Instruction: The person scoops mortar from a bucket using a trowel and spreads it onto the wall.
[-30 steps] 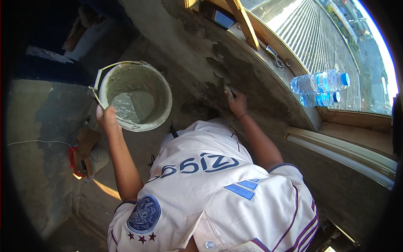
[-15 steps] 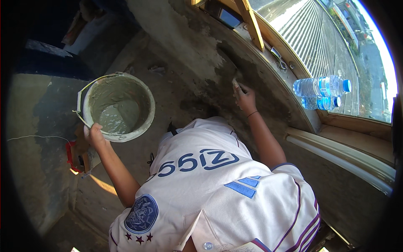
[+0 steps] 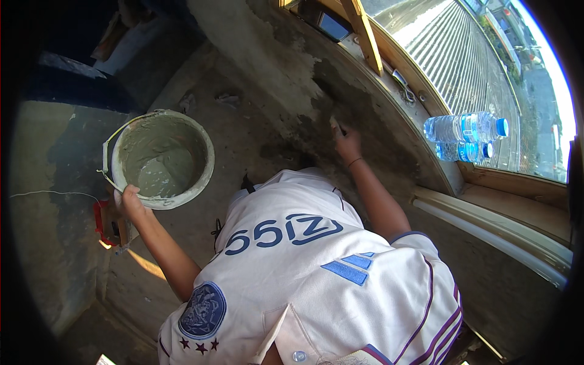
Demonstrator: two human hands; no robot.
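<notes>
My left hand [image 3: 132, 202] grips the near rim of a round, light-coloured bucket [image 3: 208, 159], its thumb over the edge. Grey-green wet mortar [image 3: 163, 173] coats the inside and lies at the bottom; the bucket's mouth tips toward me. A thin wire handle [image 3: 105, 152] hangs at its left side. My right hand [image 3: 347, 145] is closed and reaches forward, close to a dark wet patch [image 3: 344, 100] on the grey wall. A pale tip [image 3: 333, 123] shows by its fingers, but what the hand holds is too dark and small to make out.
Two water bottles [image 3: 465, 126] with blue caps are by the window at right. Scissors [image 3: 404, 87] lie on the sill, near a wooden strut [image 3: 363, 38]. A long pale trim piece [image 3: 493, 234] runs below the window. A red object [image 3: 98, 222] with a wire is at left.
The bucket and my left hand have shifted slightly left and down. My right hand has moved a little left, staying near the wet patch.
</notes>
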